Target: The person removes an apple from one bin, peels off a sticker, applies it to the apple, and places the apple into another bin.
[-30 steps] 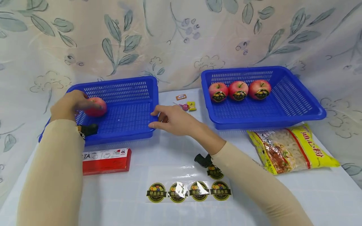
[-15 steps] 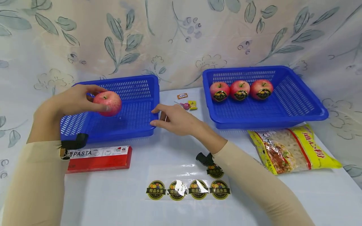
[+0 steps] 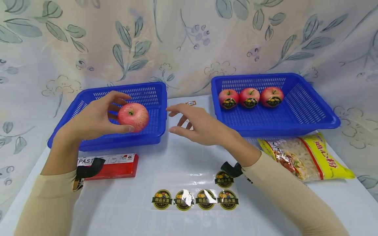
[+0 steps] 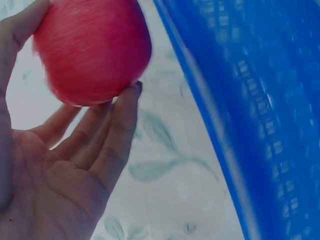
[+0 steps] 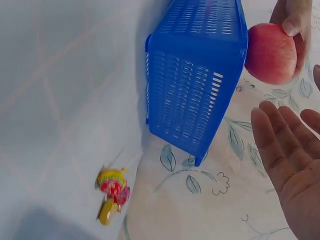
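Observation:
My left hand (image 3: 97, 116) grips a red apple (image 3: 134, 117) between thumb and fingertips, raised above the left blue basket (image 3: 118, 143). The left wrist view shows the apple (image 4: 95, 50) blurred, with fingers beneath it. To the right, my right hand (image 3: 200, 124) hangs in the air, fingers loosely bent and apart, just off that basket's right rim. It holds nothing; in the right wrist view its palm (image 5: 295, 170) faces up beside the basket (image 5: 190, 85). Three apples, among them one at the right (image 3: 271, 97), sit in the right blue basket (image 3: 280, 130), each bearing a black-gold round label.
A clear sheet of round labels (image 3: 195, 199) lies at the front. A red pasta box (image 3: 118, 167) is below the left basket. A yellow food bag (image 3: 310, 159) lies below the right one. Small candies (image 5: 114, 192) lie between the baskets, partly hidden by my right hand.
My left hand has lifted the apple from the left basket and carried it rightward. The right hand has let go of that basket's rim and moved right, its fingers spreading.

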The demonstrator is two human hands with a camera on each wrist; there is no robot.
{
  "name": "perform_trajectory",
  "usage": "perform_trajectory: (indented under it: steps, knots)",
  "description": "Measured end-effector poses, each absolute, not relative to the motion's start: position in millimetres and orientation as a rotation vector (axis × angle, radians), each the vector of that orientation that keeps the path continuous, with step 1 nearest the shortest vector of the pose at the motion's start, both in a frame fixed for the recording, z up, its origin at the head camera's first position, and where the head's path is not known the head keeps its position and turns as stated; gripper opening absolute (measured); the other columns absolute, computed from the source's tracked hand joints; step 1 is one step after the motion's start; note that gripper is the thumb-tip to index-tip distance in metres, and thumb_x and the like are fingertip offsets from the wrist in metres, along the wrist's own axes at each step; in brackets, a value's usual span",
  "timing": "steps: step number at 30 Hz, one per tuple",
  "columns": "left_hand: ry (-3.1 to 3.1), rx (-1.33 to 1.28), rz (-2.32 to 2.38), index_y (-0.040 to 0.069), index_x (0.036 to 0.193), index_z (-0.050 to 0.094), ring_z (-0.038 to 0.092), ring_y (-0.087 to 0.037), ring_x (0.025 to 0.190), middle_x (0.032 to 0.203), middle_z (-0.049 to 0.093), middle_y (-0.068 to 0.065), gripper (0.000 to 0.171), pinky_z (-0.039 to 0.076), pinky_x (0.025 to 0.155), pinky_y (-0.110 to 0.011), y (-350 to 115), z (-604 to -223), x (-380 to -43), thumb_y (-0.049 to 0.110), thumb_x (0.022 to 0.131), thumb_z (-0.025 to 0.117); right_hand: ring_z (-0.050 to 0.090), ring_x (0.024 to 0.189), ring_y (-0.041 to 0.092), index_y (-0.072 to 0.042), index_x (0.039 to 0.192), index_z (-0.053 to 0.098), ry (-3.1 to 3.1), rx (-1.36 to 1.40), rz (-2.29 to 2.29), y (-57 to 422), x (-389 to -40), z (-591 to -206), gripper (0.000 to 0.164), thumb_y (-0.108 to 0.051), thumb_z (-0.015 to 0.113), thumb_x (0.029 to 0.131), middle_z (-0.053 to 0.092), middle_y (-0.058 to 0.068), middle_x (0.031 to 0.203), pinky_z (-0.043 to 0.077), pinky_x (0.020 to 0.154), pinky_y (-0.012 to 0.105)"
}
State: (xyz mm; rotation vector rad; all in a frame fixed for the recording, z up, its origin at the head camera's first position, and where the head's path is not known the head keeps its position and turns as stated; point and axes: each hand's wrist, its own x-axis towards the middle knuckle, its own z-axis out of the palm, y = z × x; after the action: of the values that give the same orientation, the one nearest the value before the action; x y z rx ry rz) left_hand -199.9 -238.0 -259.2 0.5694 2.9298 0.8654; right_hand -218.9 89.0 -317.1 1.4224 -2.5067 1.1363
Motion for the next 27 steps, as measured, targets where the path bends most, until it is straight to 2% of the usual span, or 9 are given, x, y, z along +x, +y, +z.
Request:
perform_trajectory:
  steps: [6,10,18,22,27]
  knots:
    - [2.925,0.752,0.971,0.017,0.141,0.047,0.063,-0.023,0.118,0.134,0.061,-0.002,0.084,0.06,0.09,-0.045,-203.9,-272.4,-192.8,0.028,0.073,0.095,0.067,0.109,0.01,-0.011,0.152,0.043,-2.533,1.442,1.163,101.5,-209.1,-318.5,0.061,-0.034,0.067,0.101,0.054,0.003,0.149,0.058,0.084,0.024]
    - [2.89,0.881,1.041,0.017,0.136,0.049,0.065,-0.019,0.117,0.131,0.062,0.002,0.08,0.061,0.088,-0.042,-183.8,-278.5,-189.8,0.026,0.072,0.095,0.065,0.112,0.008,-0.013,0.153,0.042,-2.518,1.424,1.216,109.5,-203.7,-321.7,0.063,-0.034,0.069,0.1,0.05,-0.001,0.152,0.058,0.085,0.024]
    - [2.79,1.088,1.108,0.014,0.135,0.051,0.066,-0.018,0.117,0.13,0.065,0.002,0.076,0.06,0.092,-0.039,-156.2,-287.9,-185.6,0.023,0.073,0.095,0.067,0.112,0.01,-0.016,0.154,0.04,-2.504,1.359,1.218,121.8,-195.3,-330.6,0.068,-0.033,0.074,0.096,0.052,-0.002,0.147,0.059,0.087,0.027]
    - [2.734,1.078,1.14,0.013,0.136,0.049,0.067,-0.019,0.118,0.132,0.065,-0.001,0.074,0.059,0.092,-0.038,-148.0,-297.6,-184.4,0.023,0.077,0.093,0.067,0.113,0.012,-0.013,0.155,0.037,-2.553,1.308,1.139,125.2,-189.0,-339.7,0.074,-0.035,0.075,0.095,0.053,0.001,0.147,0.058,0.091,0.026]
    - [2.68,1.031,1.175,0.013,0.136,0.049,0.066,-0.019,0.121,0.133,0.064,0.0,0.072,0.059,0.094,-0.034,-140.4,-311.4,-182.7,0.027,0.079,0.092,0.07,0.108,0.014,-0.009,0.15,0.043,-2.55,1.276,1.147,130.3,-184.9,-347.3,0.068,-0.031,0.076,0.095,0.058,0.004,0.14,0.059,0.089,0.027]
